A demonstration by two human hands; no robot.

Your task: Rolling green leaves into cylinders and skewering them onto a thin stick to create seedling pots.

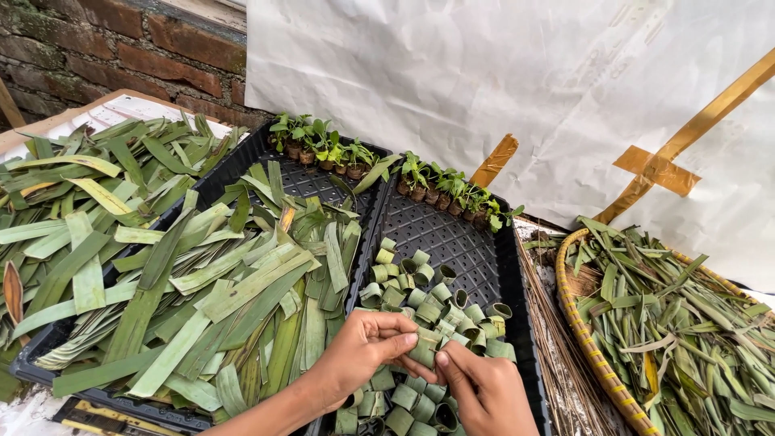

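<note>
Both hands meet over the near end of the right-hand black tray (484, 266). The left hand (363, 351) and the right hand (484, 391) pinch the same small rolled leaf cup (423, 352) between thumb and fingers (404, 327), closed snugly on it from either side. Just under and beyond the fingers, the tray holds a heap of like green leaf cups (420, 295), some open-mouthed, some lying on their sides. At the tray's far edge, well beyond the fingers, stands a row of seedlings (448, 190) in small pots. To the left of the fingers, a second black tray (299, 182) is piled with long cut leaf strips (234, 299) and has its own seedling row (319, 145) at the back. More strips (73, 194) lie farther left. To the right of the fingers, a yellow-rimmed woven basket (585, 339) holds leaf trimmings (694, 331). Behind everything hangs white sheeting (452, 73) crossed with tan tape (658, 169), beside a brick wall (121, 48).
</note>
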